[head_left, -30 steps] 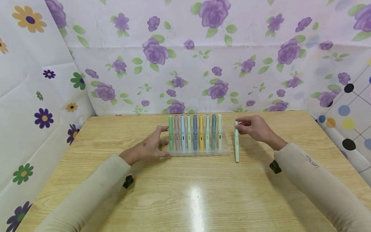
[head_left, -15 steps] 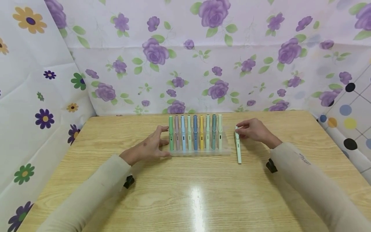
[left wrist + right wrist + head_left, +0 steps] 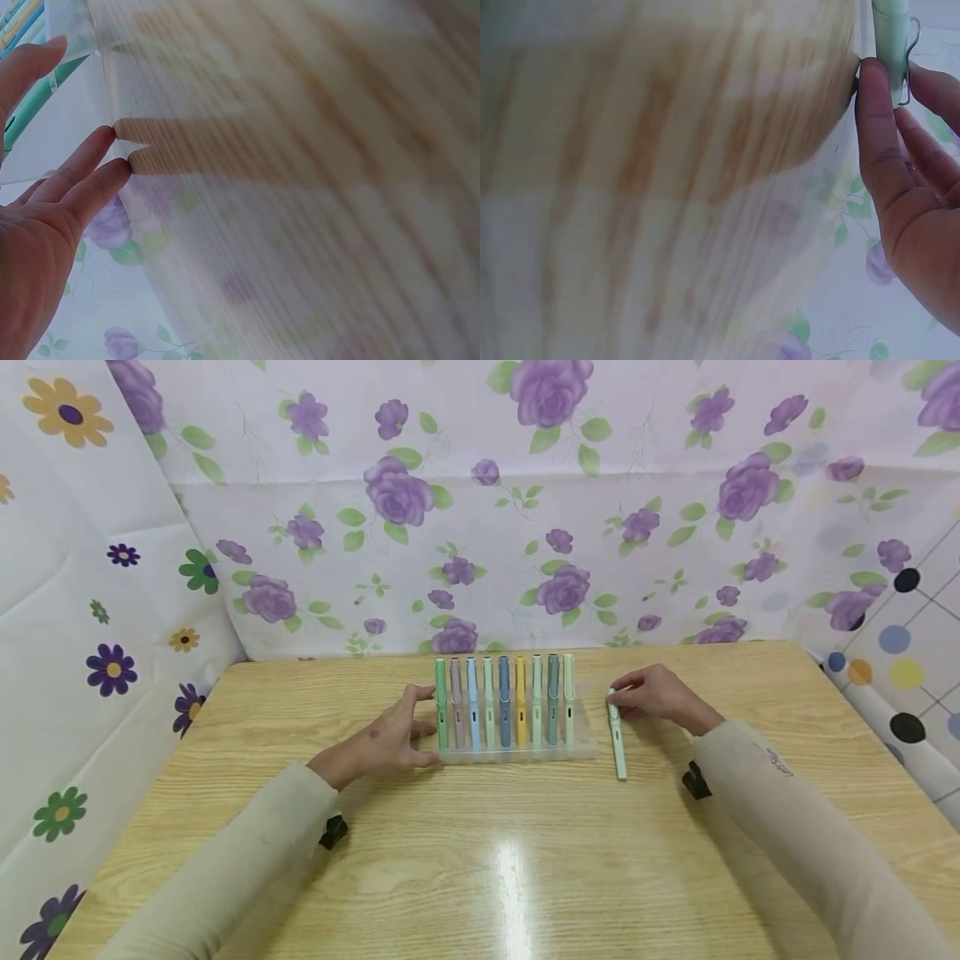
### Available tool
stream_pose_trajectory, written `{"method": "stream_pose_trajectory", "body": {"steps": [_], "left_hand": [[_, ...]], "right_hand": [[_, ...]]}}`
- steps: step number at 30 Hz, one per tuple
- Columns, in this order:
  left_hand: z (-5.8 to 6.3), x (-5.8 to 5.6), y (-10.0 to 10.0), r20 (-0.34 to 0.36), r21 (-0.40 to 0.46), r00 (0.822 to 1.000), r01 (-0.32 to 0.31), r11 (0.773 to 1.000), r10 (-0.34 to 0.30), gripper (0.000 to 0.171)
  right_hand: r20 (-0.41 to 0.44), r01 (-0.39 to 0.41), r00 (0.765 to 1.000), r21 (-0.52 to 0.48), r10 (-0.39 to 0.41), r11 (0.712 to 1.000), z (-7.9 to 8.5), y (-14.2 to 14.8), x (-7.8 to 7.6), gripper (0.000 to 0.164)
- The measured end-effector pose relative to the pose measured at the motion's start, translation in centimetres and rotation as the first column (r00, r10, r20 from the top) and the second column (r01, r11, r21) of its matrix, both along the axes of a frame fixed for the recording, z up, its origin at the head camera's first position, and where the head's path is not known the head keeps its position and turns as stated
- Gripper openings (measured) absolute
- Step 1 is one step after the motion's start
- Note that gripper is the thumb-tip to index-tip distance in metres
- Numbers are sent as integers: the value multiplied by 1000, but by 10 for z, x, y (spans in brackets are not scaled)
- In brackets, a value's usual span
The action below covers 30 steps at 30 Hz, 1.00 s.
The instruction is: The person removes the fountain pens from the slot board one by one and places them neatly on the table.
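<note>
A clear pen rack (image 3: 517,757) stands on the table with several capped pens in a row, from a green pen (image 3: 441,703) at the left to a pale green pen (image 3: 569,699) at the right. My left hand (image 3: 390,735) holds the rack's left end, thumb (image 3: 34,64) at its front and fingers spread behind. To the right of the rack, my right hand (image 3: 658,697) pinches the clip end of a pale mint pen (image 3: 617,743) between thumb and finger. That pen slants slightly, its other end pointing toward me, and appears to lie at the tabletop.
The wooden table (image 3: 450,860) extends toward me in front of the rack. A floral sheet (image 3: 480,552) hangs along its back edge. Another flowered sheet (image 3: 112,610) borders the left side, and a dotted one (image 3: 900,693) the right.
My right hand has lowered the clip end of the mint pen, and the pen has turned to a slight slant. The left hand stays at the rack's end.
</note>
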<state>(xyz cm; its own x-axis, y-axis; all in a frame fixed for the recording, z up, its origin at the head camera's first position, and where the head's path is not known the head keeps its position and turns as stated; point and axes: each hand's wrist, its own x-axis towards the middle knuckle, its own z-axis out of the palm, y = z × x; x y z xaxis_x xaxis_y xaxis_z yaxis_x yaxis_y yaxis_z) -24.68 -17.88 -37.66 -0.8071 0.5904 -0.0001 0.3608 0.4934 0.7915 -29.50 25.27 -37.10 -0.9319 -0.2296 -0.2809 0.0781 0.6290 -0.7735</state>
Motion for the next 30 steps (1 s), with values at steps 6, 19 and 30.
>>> {"method": "stream_pose_trajectory", "body": {"steps": [6, 19, 30], "left_hand": [[0, -1, 2, 4, -6, 1000, -15, 1000, 15, 93], [-1, 1, -1, 22, 8, 999, -24, 1000, 23, 96], [-3, 0, -1, 23, 19, 1000, -10, 1000, 9, 93]], "right_hand": [[8, 19, 1000, 27, -20, 999, 0, -1, -3, 40], [29, -1, 1000, -19, 1, 1000, -5, 3, -2, 43], [-32, 6, 999, 61, -4, 998, 6, 9, 5, 44]]}}
